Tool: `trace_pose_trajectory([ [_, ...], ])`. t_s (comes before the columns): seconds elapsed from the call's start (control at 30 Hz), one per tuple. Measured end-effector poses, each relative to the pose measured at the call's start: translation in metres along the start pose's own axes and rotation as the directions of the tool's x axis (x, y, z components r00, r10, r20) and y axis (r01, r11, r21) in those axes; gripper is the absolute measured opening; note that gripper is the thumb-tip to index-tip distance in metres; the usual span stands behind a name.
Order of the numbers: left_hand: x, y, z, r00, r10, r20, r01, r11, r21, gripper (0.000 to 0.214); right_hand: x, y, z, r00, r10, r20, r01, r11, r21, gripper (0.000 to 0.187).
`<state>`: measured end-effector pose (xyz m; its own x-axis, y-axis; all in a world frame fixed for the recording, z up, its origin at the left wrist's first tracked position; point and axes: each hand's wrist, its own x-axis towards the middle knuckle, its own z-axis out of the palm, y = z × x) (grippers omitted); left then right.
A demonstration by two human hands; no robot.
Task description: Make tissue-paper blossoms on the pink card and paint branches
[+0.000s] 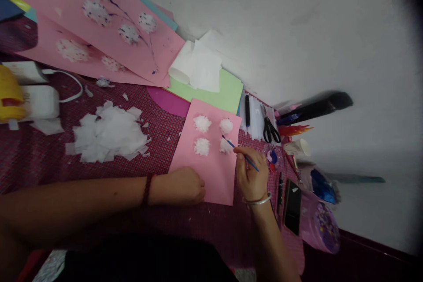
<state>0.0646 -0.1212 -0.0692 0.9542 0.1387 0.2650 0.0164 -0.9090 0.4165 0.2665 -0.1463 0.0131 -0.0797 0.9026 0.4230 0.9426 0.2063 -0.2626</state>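
Note:
A pink sheet of paper (214, 176) lies in front of me with white tissue-paper puffs on it, among them an upper left puff (202, 123) and an upper right puff (226, 125). My right hand (253, 172) pinches a thin blue paintbrush (246, 157). The brush's dark tip is over the lower right puff (225, 146), between it and the upper right one; whether it touches is unclear. My left hand (180, 186) rests curled in a fist on the sheet's lower left edge, with no object showing in it.
Torn white paper pieces (110, 132) are heaped at left. Pink sheets with speckled puffs (132, 57) lie behind, near a white paper roll (181, 64). To the right are scissors (270, 130), a paint palette (272, 157), a phone (292, 207) and a pink tub (319, 224).

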Motion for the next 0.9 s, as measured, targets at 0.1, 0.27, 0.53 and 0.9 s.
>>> trace_pose_trajectory([
  [0.1,0.000,0.000,0.002,1.000,0.008,0.001,-0.008,1.000,-0.001,0.019,-0.014,-0.008,-0.001,1.000,-0.014,0.026,0.013,1.000,0.020,0.017],
  [0.27,-0.001,0.001,-0.001,1.000,-0.012,0.008,0.012,1.000,-0.011,0.017,-0.032,-0.016,-0.004,0.998,-0.004,0.071,0.000,0.999,0.052,0.019],
  [0.53,0.000,0.002,-0.007,1.000,-0.016,-0.012,0.015,1.000,-0.019,0.020,-0.031,-0.014,-0.006,0.999,0.015,0.052,-0.019,0.998,0.065,0.018],
  [0.9,0.002,0.002,-0.008,0.998,-0.031,0.049,0.033,0.999,-0.031,0.018,-0.018,-0.006,-0.001,1.000,0.002,-0.006,-0.001,0.999,0.039,0.016],
])
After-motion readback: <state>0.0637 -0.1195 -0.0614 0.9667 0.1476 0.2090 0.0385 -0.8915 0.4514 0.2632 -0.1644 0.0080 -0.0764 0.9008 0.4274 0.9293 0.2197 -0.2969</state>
